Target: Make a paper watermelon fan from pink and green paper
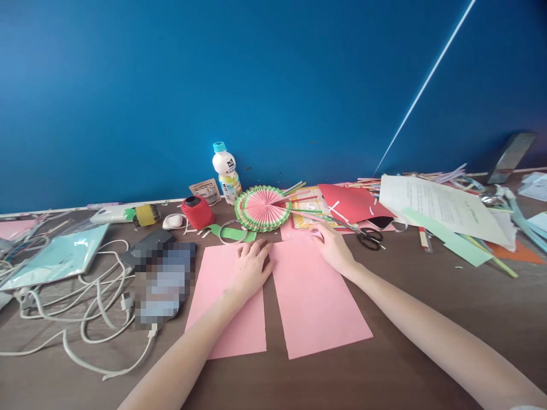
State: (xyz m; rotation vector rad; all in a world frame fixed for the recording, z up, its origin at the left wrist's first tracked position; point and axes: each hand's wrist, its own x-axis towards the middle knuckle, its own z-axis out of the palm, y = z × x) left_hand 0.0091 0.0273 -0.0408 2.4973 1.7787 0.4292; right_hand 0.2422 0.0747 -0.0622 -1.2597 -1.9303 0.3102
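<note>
Two pink paper sheets point(320, 307) lie side by side on the dark table, with a narrow gap between them. My left hand point(253, 267) rests with fingers spread on the upper part of the left pink sheet point(239, 336). At the top edge of the right sheet, my right hand point(331, 244) has its thumb and fingers bent together; whatever lies between the fingertips is too small to make out. Just beyond the hands sits a round pleated paper fan point(263, 209), pink with a green rim. Black-handled scissors point(370, 238) lie right of my right hand.
A phone point(166, 285) with white cables point(98, 302) lies at the left. Behind stand a bottle point(226, 171) and a red roll point(198, 213). Red paper point(350, 204), a printed sheet point(444, 210) and green strips point(468, 250) crowd the right, before the blue wall point(256, 85).
</note>
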